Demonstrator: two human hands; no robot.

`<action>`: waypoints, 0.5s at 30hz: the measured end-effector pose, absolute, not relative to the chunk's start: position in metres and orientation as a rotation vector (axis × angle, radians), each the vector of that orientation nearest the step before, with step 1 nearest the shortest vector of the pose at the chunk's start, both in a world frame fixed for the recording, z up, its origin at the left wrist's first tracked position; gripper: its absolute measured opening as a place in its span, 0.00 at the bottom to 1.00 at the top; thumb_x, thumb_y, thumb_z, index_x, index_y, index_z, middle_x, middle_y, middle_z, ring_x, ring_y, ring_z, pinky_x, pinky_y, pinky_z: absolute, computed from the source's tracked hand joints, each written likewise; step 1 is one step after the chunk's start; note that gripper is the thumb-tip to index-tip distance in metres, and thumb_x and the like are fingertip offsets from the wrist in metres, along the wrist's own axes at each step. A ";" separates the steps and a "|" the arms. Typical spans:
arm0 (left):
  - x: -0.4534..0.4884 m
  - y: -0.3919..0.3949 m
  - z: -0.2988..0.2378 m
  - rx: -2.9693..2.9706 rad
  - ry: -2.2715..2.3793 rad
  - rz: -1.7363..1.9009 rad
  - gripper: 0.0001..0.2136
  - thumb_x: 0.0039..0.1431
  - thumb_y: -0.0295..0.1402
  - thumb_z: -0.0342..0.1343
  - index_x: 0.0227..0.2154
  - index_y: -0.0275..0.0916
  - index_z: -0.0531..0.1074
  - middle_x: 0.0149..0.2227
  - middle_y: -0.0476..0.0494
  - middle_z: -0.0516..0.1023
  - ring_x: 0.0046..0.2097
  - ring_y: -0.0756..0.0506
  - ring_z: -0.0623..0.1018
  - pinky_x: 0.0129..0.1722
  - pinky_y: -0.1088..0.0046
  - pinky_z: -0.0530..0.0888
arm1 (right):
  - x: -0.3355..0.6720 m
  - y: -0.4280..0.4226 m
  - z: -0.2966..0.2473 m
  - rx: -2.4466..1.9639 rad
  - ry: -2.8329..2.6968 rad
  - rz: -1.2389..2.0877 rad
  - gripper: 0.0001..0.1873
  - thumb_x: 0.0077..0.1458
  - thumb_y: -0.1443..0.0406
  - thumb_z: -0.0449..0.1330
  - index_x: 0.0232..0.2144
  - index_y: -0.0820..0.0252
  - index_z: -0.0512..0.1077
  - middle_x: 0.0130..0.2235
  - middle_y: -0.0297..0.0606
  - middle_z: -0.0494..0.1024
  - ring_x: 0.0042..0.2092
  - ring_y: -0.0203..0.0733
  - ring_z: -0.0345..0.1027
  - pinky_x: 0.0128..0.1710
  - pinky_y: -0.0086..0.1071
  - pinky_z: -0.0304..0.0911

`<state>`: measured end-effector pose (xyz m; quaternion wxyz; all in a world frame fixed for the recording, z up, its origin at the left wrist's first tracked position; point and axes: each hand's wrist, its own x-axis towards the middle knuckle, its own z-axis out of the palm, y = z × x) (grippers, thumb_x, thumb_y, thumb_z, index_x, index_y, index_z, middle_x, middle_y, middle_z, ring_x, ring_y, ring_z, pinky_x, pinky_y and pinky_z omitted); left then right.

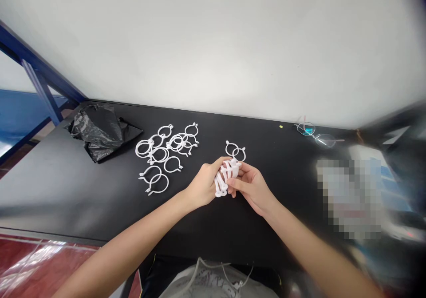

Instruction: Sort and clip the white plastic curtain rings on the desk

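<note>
My left hand [203,183] and my right hand [251,184] meet over the middle of the black table [83,191]. Both are closed around a bunch of white plastic rings [226,174] held together between them. Two more white rings [235,150] lie on the table just beyond my fingers. A spread of several loose white rings [166,153] lies to the left of my left hand, apart from it.
A crumpled black plastic bag [100,131] sits at the back left. A pair of glasses [315,133] rests near the wall at the back right. A blurred patch [349,196] covers something at the right. A white wall runs behind the table.
</note>
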<state>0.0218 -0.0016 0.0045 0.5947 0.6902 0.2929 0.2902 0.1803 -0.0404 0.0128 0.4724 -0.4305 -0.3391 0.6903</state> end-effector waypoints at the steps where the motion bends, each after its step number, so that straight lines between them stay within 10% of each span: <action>1: 0.022 -0.001 0.006 1.562 0.658 0.678 0.16 0.63 0.32 0.51 0.54 0.37 0.66 0.24 0.51 0.76 0.30 0.48 0.78 0.34 0.74 0.73 | 0.181 -0.041 0.012 -1.063 -0.841 1.675 0.15 0.40 0.66 0.74 0.32 0.60 0.76 0.28 0.30 0.77 0.23 0.31 0.70 0.21 0.25 0.66; 15: 0.022 0.005 0.017 1.103 0.543 0.406 0.11 0.53 0.36 0.62 0.32 0.33 0.70 0.23 0.48 0.73 0.23 0.51 0.74 0.20 0.79 0.70 | 0.188 -0.046 0.026 -1.072 -1.187 1.707 0.13 0.44 0.64 0.73 0.33 0.63 0.77 0.27 0.38 0.82 0.27 0.41 0.77 0.25 0.30 0.68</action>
